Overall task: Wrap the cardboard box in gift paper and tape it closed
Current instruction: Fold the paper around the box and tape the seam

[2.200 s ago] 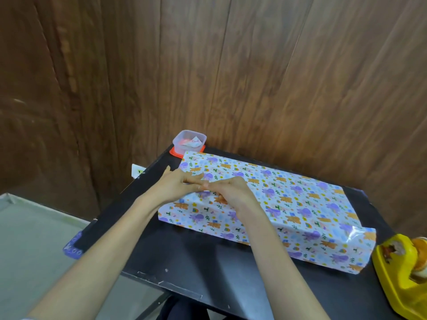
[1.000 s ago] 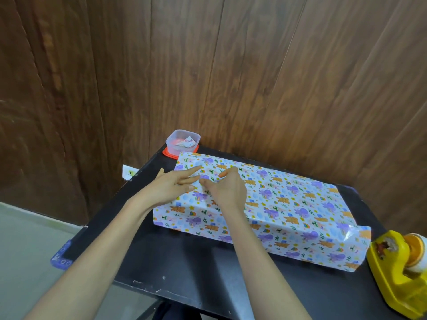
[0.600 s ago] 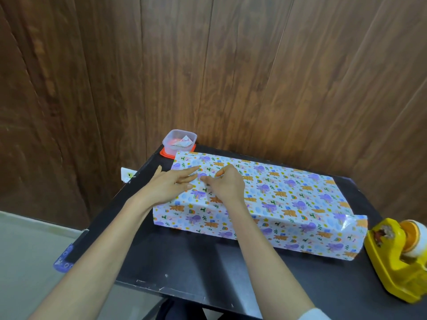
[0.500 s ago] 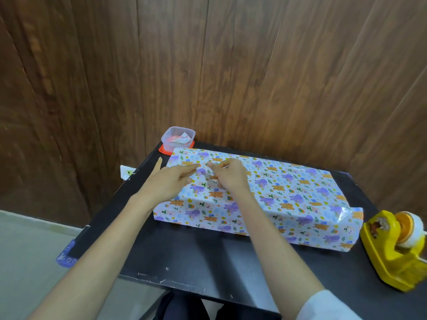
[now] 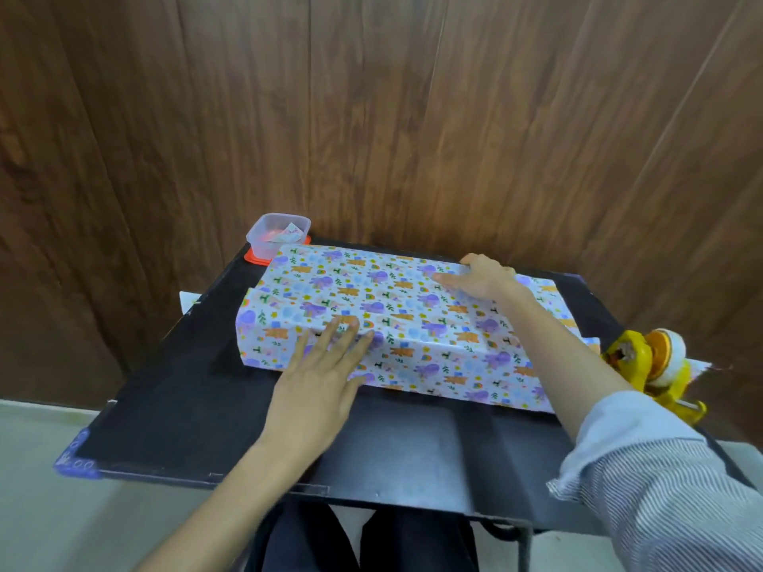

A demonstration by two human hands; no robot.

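A long box wrapped in white gift paper with purple and orange prints lies across the black table. My left hand lies flat with straight fingers against the box's near side, fingertips reaching the top edge. My right hand rests on the far top edge of the box, fingers curled over that edge and thumb flat on the top. The paper's left end stands folded and its right end sticks out loose past the box. A yellow tape dispenser stands at the right end.
A small clear plastic tub on a red lid sits at the table's back left corner. A wooden wall rises right behind the table. A white slip of paper pokes out past the left table edge.
Both hands left the middle seam on the box top. My right hand reached to the far edge further right, and my left hand dropped to the near side.
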